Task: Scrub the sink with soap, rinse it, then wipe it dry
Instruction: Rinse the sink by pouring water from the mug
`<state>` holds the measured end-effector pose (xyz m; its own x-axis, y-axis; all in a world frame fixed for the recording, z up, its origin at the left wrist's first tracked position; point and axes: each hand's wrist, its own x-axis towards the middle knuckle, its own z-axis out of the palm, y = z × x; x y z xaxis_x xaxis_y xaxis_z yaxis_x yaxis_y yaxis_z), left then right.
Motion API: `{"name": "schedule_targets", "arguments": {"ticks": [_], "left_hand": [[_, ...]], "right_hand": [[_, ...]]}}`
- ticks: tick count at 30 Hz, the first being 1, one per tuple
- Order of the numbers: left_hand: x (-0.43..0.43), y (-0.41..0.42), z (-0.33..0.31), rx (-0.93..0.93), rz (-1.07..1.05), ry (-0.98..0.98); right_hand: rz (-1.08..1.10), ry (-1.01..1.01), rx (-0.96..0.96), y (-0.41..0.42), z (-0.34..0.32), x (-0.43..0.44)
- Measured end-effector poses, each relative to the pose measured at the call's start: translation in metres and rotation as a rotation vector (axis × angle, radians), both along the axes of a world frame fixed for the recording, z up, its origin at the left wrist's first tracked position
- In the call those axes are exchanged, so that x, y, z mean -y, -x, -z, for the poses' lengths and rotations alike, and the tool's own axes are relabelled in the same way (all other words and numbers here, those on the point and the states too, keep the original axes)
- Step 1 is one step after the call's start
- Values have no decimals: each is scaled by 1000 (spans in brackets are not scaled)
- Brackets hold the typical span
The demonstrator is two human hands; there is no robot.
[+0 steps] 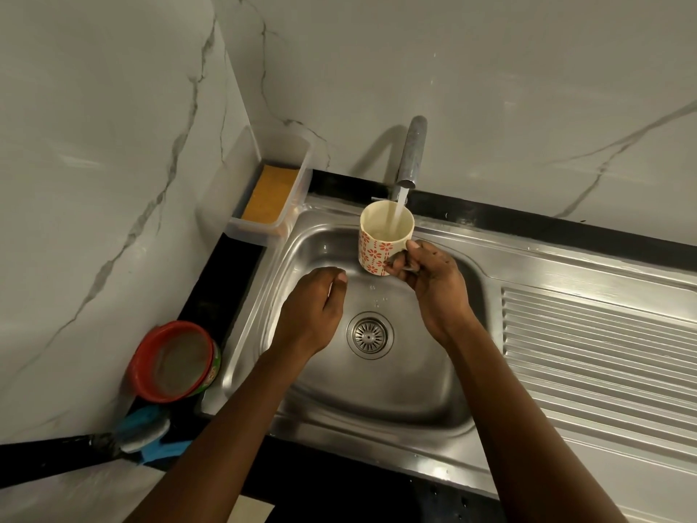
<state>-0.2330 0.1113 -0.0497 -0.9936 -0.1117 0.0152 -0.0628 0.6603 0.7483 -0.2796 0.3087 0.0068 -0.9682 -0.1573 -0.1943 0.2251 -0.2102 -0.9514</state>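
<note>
A stainless steel sink [396, 394] with a round drain [369, 334] fills the middle of the view. Water runs from the tap [412, 152] into a cream mug with red flowers [381, 239]. My right hand [433, 285] grips the mug by its handle and holds it upright over the basin's back part, under the stream. My left hand [315, 309] hovers over the basin's left side, palm down, fingers loosely curled, holding nothing.
A ribbed drainboard [603, 352] lies to the right. A clear plastic box with an orange sponge [269, 194] stands at the back left corner. A red-rimmed tub [173, 362] and a blue scrub pad [151, 432] sit on the black counter at the left.
</note>
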Motion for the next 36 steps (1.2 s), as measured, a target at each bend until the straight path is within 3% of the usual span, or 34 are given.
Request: {"name": "schedule_targets", "arguments": {"ticks": [36], "left_hand": [[9,-1,-12,-59,28,27]], "right_hand": [[23,27,-2,8,3,-9]]}}
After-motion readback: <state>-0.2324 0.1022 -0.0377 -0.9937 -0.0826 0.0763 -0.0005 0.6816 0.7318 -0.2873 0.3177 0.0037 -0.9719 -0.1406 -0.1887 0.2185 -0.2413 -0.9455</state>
